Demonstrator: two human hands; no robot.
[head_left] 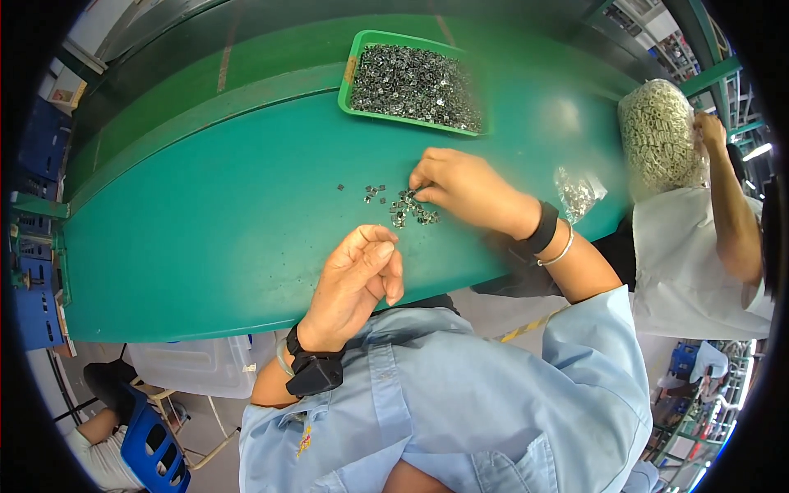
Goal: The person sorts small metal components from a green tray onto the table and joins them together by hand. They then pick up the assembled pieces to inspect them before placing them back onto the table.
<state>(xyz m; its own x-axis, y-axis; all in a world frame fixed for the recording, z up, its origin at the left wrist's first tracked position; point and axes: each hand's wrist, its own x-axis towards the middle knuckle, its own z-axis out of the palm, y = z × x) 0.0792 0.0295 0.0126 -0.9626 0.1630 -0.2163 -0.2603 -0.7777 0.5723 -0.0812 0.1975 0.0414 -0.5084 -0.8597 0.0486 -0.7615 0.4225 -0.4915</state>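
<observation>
Small square metal pieces (403, 215), dark and shiny, lie in a loose heap on the green tabletop (205, 222), with several more scattered just left of it. My right hand (475, 191) reaches in from the right, its thumb and forefinger pinched at the heap's upper edge on what looks like one small metal piece. Nearer to me, below the heap, my left hand (353, 279) is held with palm turned inward. Its fingers are curled and the thumb lies against the forefinger; whatever it may hold is hidden.
Beyond the heap stands a green tray (345, 86) full of similar metal pieces. A small clear bag (579, 195) of shiny parts lies to the right. Farther right, a co-worker's hand (711, 131) touches a large clear bag (662, 135) of pale parts. A blue chair (154, 444) stands at lower left.
</observation>
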